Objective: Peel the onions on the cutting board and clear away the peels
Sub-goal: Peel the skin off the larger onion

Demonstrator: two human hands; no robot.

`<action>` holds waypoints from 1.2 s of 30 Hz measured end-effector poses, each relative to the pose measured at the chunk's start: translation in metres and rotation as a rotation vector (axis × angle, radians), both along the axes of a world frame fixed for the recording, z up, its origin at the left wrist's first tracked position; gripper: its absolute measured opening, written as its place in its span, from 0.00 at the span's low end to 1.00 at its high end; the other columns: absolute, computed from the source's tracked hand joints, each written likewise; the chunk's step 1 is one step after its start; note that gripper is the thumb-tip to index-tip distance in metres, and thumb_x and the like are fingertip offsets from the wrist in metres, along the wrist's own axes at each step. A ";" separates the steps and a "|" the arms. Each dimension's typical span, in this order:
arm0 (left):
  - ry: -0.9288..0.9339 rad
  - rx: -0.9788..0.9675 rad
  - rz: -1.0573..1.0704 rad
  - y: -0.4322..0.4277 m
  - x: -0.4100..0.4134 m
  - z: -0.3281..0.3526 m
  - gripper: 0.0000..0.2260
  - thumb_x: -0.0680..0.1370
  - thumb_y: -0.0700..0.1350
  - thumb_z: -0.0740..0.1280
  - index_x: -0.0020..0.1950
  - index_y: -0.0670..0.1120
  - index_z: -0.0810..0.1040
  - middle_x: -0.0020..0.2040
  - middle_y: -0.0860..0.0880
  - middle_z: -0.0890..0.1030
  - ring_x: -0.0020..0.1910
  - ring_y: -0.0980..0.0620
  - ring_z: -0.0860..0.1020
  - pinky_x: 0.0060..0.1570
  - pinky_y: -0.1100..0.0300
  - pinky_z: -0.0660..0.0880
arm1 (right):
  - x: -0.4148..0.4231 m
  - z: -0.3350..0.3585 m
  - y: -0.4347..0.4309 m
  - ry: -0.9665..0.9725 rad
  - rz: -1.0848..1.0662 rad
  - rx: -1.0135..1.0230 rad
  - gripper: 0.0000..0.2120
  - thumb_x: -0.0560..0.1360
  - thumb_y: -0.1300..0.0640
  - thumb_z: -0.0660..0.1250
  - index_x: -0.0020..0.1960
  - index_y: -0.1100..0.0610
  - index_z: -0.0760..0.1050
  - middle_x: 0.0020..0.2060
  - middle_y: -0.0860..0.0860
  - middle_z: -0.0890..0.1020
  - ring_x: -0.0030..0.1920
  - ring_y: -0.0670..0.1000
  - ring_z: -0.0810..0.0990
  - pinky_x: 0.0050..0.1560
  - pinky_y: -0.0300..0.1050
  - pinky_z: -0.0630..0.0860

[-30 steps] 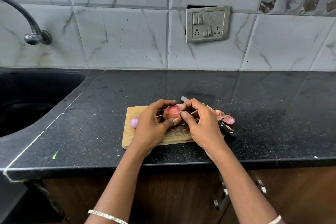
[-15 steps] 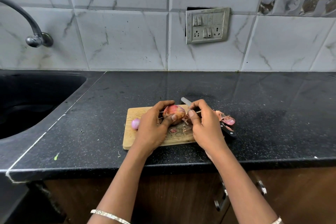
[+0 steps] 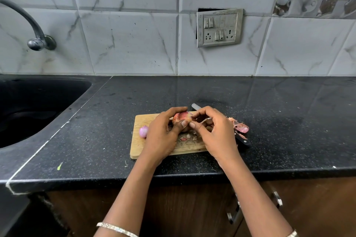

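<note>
My left hand grips a reddish-brown onion above the wooden cutting board. My right hand pinches the onion's skin at its right side with thumb and fingertips. A small peeled purple onion lies on the board's left part. Small peel scraps lie on the board under my hands. A heap of pink peels rests on the counter just right of the board.
A knife lies behind my right hand, blade tip at the back, black handle at the board's right. The black counter stretches right. A dark sink with a tap is at left. A switch panel is on the tiled wall.
My left hand has turned the onion a little between its fingers. My right hand's fingertips have shifted on the skin at the onion's right side.
</note>
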State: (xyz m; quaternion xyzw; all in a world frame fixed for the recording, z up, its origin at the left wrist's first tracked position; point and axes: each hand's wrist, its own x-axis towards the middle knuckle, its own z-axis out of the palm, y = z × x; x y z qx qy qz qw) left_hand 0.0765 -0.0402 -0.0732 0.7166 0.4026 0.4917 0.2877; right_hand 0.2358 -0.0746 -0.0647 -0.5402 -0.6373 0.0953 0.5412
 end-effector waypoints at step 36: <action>-0.094 -0.030 -0.035 0.001 -0.002 -0.001 0.15 0.77 0.43 0.74 0.61 0.56 0.80 0.58 0.57 0.83 0.60 0.55 0.80 0.62 0.47 0.77 | 0.000 0.001 0.001 0.078 0.027 -0.109 0.06 0.74 0.59 0.75 0.45 0.49 0.80 0.41 0.45 0.84 0.44 0.45 0.83 0.50 0.52 0.80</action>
